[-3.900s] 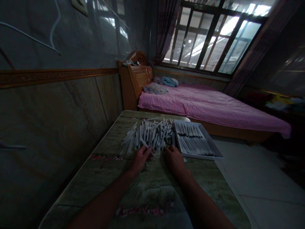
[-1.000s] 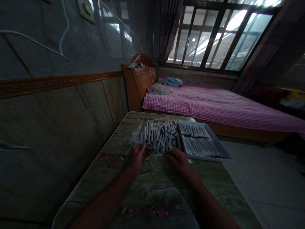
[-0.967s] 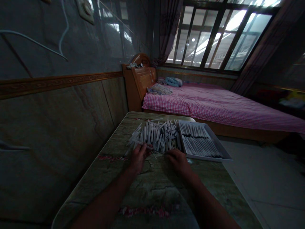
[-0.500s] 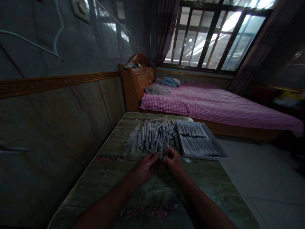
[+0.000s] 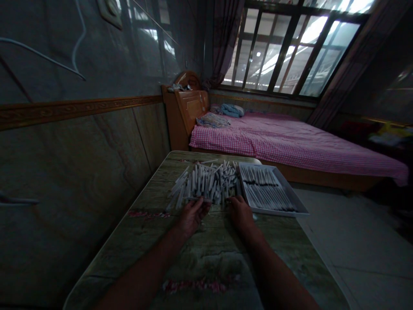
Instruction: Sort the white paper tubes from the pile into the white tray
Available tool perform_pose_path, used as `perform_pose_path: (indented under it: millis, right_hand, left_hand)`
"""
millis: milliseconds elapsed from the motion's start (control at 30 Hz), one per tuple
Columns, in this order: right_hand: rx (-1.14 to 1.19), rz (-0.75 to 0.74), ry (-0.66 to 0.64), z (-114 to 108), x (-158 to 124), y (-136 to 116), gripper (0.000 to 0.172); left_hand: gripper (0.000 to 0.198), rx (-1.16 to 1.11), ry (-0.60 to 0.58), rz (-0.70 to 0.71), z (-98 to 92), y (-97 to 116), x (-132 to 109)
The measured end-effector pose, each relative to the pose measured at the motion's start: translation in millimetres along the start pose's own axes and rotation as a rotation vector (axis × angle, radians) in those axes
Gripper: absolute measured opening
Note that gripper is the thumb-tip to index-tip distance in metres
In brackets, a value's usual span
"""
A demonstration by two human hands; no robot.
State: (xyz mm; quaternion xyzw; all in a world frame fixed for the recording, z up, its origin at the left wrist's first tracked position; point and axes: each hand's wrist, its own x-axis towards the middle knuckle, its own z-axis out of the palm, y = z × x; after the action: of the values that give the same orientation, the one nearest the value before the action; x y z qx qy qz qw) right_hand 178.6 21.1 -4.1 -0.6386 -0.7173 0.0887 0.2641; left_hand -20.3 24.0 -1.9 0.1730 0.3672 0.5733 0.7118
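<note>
My left hand (image 5: 192, 215) pinches a slim, pale pen-like stick (image 5: 190, 198) that points left, at the near edge of a loose pile of similar sticks (image 5: 206, 183). To its right, my right hand (image 5: 240, 213) has its fingers drawn together by the pile's near right edge. Something small and dark may be at those fingertips, but I cannot make it out. Beside this hand lies a shallow white tray (image 5: 300, 209), where sticks with dark ends (image 5: 269, 197) are laid side by side in two rows.
All of this is on a wood-patterned table (image 5: 200, 262) with rounded corners. A tiled wall (image 5: 80, 172) runs along the left. Beyond the table stands a bed (image 5: 274, 137) with a pink checked sheet and a wooden headboard (image 5: 190, 105). Pale floor (image 5: 342, 228) shows at the right.
My hands were together over the near edge of the pile and have moved apart. The left went left with the stick, now lying more level; the right moved slightly right.
</note>
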Motion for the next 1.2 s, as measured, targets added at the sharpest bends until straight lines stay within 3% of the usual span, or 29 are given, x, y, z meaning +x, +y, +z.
perform_pose_path:
  millis: [200, 567, 867, 1067, 1200]
  right_hand:
    - [-0.141, 0.065, -0.023, -3, -3, -6, 0.022]
    - [-0.172, 0.013, -0.085, 0, -1, -7, 0.026]
    - [-0.225, 0.007, -0.079, 1, 2, -10, 0.016]
    - [-0.01, 0.012, -0.018, 3, -1, -5, 0.015]
    - [0.376, 0.021, 0.066, 12, 0, -3, 0.017]
  left_hand:
    - [0.012, 0.026, -0.029, -0.004, -0.6, -5, -2]
    - [0.011, 0.045, -0.033, -0.012, -1.0, -4, -1]
    - [0.009, 0.049, -0.04, -0.014, -1.3, -3, -2]
    - [0.008, 0.053, -0.023, -0.007, 0.9, -2, -3]
    - [0.009, 0.058, -0.022, 0.01, 1.4, -2, -4]
